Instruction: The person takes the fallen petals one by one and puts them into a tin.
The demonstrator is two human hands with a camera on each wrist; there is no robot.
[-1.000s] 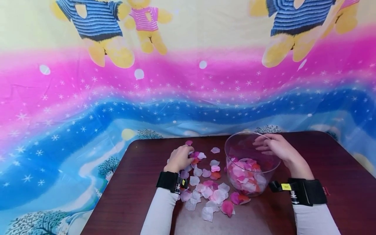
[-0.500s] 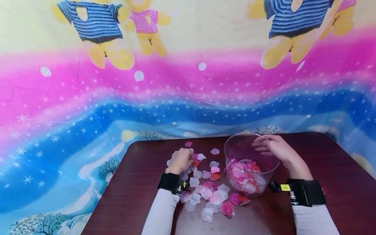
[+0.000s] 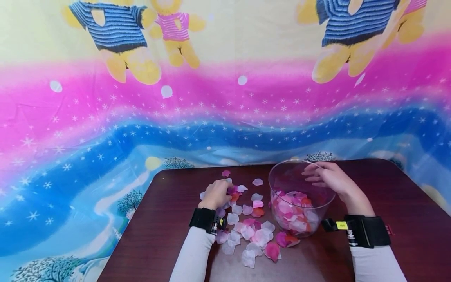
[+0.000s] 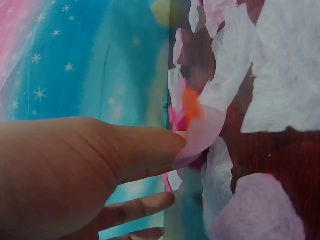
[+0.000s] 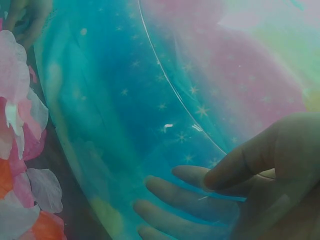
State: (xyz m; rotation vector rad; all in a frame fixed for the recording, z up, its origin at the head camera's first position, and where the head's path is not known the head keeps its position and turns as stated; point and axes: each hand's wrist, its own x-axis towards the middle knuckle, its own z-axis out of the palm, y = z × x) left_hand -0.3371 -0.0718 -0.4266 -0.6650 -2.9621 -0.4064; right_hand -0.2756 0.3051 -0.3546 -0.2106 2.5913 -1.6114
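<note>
Cloth-like artificial flower petals in pink, white, magenta and orange (image 3: 260,236) lie scattered on the dark wooden table (image 3: 169,219). At their far left, my left hand (image 3: 215,194) is low among them. In the left wrist view, its thumb tip pinches a pale pink petal (image 4: 207,132), while the lower fingers are spread loosely. A clear plastic bucket (image 3: 282,178), part filled with petals (image 3: 292,207), stands upright to the right. My right hand (image 3: 332,178) holds its right rim. In the right wrist view, the fingers (image 5: 175,195) show through the transparent wall, with the thumb over the rim.
A printed cloth (image 3: 211,105) with bears and snowflakes hangs behind the table's far edge. One magenta petal (image 3: 226,173) lies near that edge, and a lilac petal (image 3: 257,181) lies between the left hand and the bucket. Both wrists wear black straps (image 3: 368,231).
My left hand shifts slightly among the petals; its fingers curl in, then reach forward a little, with magenta showing at the fingertips. The right hand and bucket stay in place.
</note>
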